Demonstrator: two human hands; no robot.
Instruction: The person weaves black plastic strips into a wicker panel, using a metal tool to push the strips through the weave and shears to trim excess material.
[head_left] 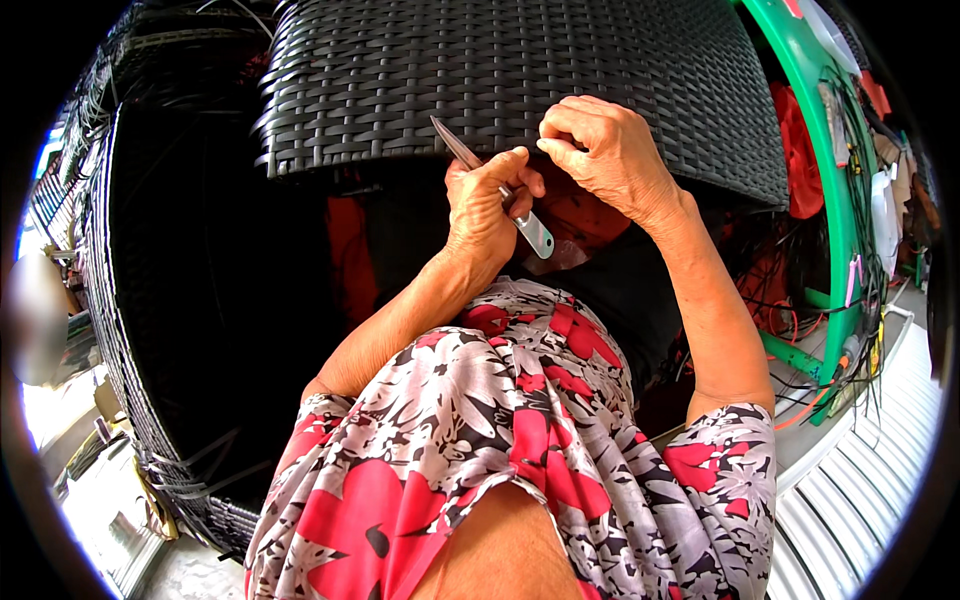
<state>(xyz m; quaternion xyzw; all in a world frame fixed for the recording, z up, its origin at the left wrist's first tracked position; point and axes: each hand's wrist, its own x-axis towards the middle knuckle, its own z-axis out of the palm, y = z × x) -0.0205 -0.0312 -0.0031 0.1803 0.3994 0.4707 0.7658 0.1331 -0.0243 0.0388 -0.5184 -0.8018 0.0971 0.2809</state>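
In front of me a black woven panel of flat plastic strands (pixel 500 75) curves across the top of the view. My left hand (pixel 482 205) is closed around a slim knife (pixel 457 144). Its pointed metal blade slants up and left toward the panel's near edge, and its flat grey handle, with a hole at the end, sticks out below the fingers. My right hand (pixel 605 155) is at that same edge, right of the knife, with its fingers curled in a pinch. Whatever those fingers grip, if anything, is hidden.
A dark woven piece (pixel 115 330) with loose strand ends stands at the left. To the right rises a green frame (pixel 835 200) hung with black strands and a red bag (pixel 797 150). Ribbed pale metal (pixel 860 480) lies at the lower right.
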